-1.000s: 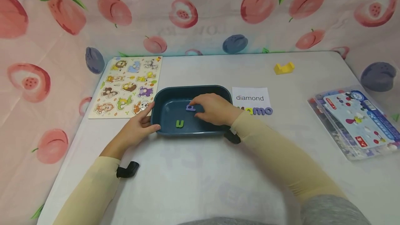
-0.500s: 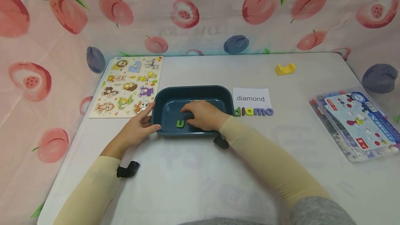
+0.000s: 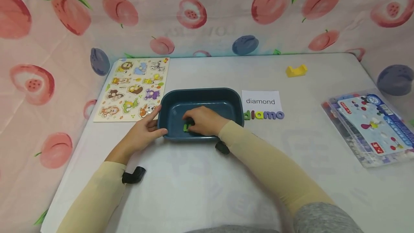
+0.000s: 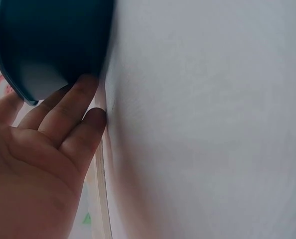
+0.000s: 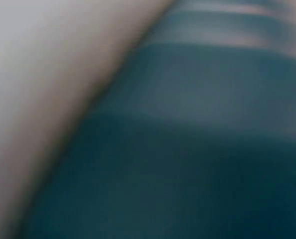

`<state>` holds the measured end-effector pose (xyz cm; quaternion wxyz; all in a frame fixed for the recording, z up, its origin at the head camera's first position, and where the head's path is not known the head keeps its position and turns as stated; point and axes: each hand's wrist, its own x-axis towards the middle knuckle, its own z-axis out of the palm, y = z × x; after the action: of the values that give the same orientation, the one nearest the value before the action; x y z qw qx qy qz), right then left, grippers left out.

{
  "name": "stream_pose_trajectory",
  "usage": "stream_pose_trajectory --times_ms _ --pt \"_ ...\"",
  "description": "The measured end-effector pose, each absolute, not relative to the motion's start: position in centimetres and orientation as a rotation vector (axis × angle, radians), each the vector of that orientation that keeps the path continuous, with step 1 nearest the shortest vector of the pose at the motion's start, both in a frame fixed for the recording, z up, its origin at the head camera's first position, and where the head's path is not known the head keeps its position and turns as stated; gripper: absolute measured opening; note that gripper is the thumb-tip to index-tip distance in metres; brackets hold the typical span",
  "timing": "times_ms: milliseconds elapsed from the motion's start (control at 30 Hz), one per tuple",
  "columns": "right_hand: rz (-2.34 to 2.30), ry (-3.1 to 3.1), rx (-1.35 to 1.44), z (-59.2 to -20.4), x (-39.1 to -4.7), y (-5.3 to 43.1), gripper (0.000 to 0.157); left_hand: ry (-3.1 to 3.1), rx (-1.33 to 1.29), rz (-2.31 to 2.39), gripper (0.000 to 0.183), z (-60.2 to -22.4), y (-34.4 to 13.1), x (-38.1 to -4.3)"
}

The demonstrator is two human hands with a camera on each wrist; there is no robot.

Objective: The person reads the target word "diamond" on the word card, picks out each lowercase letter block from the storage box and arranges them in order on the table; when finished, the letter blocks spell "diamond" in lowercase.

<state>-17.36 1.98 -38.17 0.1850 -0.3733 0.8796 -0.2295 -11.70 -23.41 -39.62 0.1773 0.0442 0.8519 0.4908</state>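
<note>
A dark blue-green tray [image 3: 200, 139] stands on the white table. My left hand [image 3: 141, 134] grips its left end, thumb over the near corner; in the left wrist view the fingers [image 4: 71, 112] lie against its outer wall. Inside the tray, my right hand [image 3: 206, 120] has its fingers curled down at a green plastic letter [image 3: 186, 128], u-shaped as it lies. The thumb covers the letter's right part. No purple letter shows in the tray; the area under the right hand is hidden. The right wrist view is blurred, with the tray wall [image 5: 198, 89] filling most of it.
Right of the tray lies a white card [image 3: 260, 99] reading "diamond", with a row of coloured letters [image 3: 263, 115], d-i-a-m-o, below it. An animal puzzle board [image 3: 130, 91] lies left. A yellow block [image 3: 296, 71] and a clear plastic case [image 3: 368, 128] stand at the right.
My right hand has moved left and nearer within the tray, from a purple letter to the green one. The purple letter has gone from sight. My left hand keeps its place.
</note>
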Motion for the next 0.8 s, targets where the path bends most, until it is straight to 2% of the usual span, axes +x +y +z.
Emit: stream_pose_trajectory --times_ms 800 --pt "-0.529 2.472 -1.189 -38.76 -17.38 1.19 0.032 2.425 0.126 1.369 0.088 -39.58 -23.3 -11.74"
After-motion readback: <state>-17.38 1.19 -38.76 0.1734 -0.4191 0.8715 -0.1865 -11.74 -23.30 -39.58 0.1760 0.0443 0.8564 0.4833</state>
